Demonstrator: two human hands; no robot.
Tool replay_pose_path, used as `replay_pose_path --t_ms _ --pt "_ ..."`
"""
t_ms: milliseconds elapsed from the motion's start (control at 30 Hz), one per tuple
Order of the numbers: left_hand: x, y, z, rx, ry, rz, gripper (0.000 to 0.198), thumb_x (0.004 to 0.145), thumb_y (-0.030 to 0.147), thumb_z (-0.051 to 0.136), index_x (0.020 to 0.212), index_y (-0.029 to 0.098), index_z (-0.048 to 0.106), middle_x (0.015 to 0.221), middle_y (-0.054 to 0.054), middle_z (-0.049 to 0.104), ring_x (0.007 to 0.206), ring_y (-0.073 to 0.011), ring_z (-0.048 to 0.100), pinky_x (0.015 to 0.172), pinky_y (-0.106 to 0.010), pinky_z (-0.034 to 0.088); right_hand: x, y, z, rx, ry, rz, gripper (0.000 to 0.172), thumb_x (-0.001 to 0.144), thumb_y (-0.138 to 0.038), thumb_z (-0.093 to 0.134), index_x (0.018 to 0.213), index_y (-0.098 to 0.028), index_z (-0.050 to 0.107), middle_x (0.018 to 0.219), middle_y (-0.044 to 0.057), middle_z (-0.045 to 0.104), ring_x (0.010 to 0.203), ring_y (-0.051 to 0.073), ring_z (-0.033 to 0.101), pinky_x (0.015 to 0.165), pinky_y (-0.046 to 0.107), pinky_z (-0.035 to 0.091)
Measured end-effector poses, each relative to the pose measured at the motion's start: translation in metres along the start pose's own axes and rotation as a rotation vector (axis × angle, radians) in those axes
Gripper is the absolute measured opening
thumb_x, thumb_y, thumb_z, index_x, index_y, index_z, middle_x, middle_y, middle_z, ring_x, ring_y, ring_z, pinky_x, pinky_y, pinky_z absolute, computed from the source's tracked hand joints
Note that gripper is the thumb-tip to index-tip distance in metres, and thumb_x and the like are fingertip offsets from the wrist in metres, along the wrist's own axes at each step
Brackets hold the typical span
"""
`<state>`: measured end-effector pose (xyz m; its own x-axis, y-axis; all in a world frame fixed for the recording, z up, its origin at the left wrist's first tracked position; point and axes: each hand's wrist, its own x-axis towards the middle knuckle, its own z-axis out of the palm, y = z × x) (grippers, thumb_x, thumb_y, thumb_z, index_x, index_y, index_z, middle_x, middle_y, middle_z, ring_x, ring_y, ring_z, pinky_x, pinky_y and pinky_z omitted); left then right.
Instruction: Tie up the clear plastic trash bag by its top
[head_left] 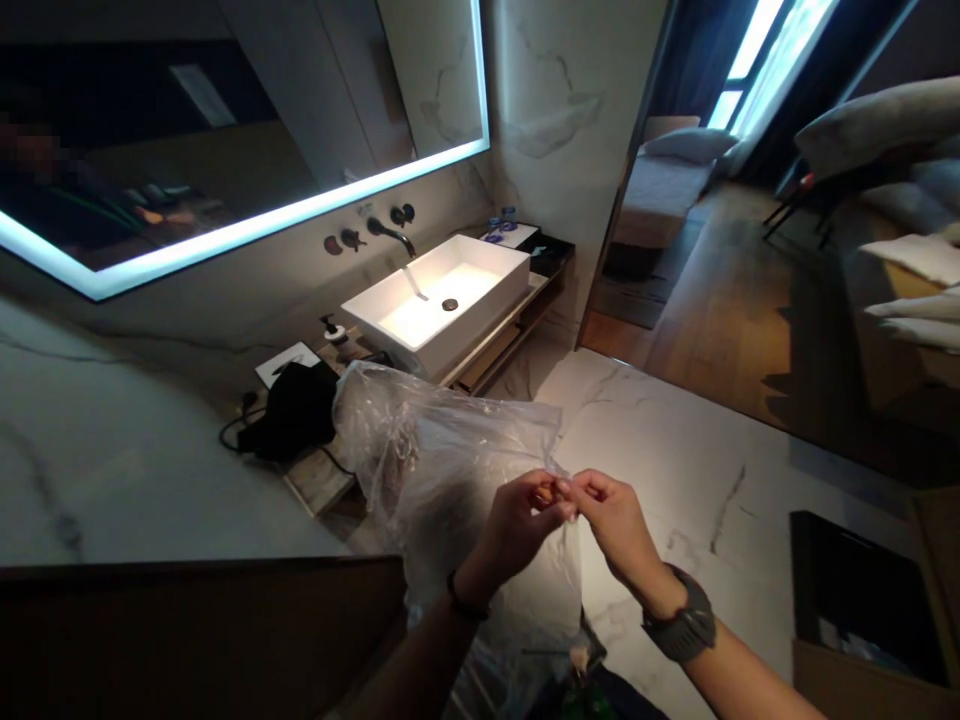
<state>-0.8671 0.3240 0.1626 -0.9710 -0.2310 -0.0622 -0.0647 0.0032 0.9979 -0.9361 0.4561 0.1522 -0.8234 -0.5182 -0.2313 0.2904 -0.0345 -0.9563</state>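
A large clear plastic bag (442, 430) spreads out below the sink, its far corner resting against the counter. My left hand (521, 520) pinches the bag's gathered edge between thumb and fingers. Right beside it, my right hand (606, 510) is closed on the same edge, and the fingertips of both hands meet there. What lies inside or behind the cloudy plastic is hard to make out.
A white basin sink (442, 300) stands on the counter under a lit mirror (300, 110). A black bag-like item (292, 410) with a cord and a soap bottle (332, 328) sit left of it. A black bin (862, 590) is at lower right. The doorway shows a bed (660, 195).
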Motion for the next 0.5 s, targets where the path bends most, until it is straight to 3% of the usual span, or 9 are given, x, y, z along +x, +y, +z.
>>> replay_pose_path --t_ms 100,233,300,400,500 --pt "-0.003 -0.005 0.002 -0.083 0.105 0.011 0.021 0.076 0.031 0.074 0.089 0.015 0.071 0.073 -0.004 0.070 0.067 -0.0160 0.063 0.068 -0.026 0.049 0.004 -0.003 -0.004 0.033 -0.115 0.030 0.050 0.066 -0.061 0.079 0.069 -0.013 0.066 0.061 0.005 0.062 0.059 0.013 0.054 0.061 0.026 0.044" --pt "-0.012 -0.002 -0.002 0.076 0.187 -0.004 0.014 0.078 0.027 0.070 0.077 0.014 0.073 0.066 -0.002 0.069 0.059 -0.0111 0.059 0.059 -0.021 0.045 0.009 -0.003 0.004 -0.020 -0.113 0.024 0.049 0.062 -0.058 0.082 0.061 -0.015 0.058 0.055 0.003 0.058 0.054 0.012 0.050 0.056 0.025 0.039" --pt "-0.014 -0.003 -0.009 0.026 0.215 -0.025 0.013 0.078 0.026 0.069 0.073 0.014 0.071 0.060 0.000 0.066 0.055 -0.0096 0.057 0.057 -0.020 0.044 0.011 0.002 0.012 -0.037 -0.121 0.023 0.049 0.064 -0.057 0.080 0.061 -0.016 0.054 0.053 0.001 0.055 0.052 0.011 0.047 0.055 0.024 0.036" --pt "-0.015 -0.011 -0.035 -0.201 0.376 -0.082 0.018 0.074 0.029 0.072 0.073 0.013 0.065 0.061 -0.001 0.066 0.058 -0.0107 0.060 0.062 -0.021 0.049 0.016 0.022 0.018 -0.205 -0.090 -0.017 0.048 0.071 -0.060 0.071 0.062 -0.018 0.050 0.052 0.000 0.050 0.051 0.011 0.042 0.055 0.025 0.030" --pt "-0.017 -0.027 -0.079 -0.543 0.535 -0.180 0.028 0.065 0.032 0.075 0.072 0.016 0.053 0.067 -0.001 0.067 0.065 -0.0132 0.065 0.067 -0.025 0.054 0.028 0.059 0.007 -0.671 -0.004 -0.177 0.037 0.078 -0.049 0.059 0.062 -0.017 0.050 0.055 0.001 0.049 0.054 0.012 0.037 0.059 0.027 0.023"
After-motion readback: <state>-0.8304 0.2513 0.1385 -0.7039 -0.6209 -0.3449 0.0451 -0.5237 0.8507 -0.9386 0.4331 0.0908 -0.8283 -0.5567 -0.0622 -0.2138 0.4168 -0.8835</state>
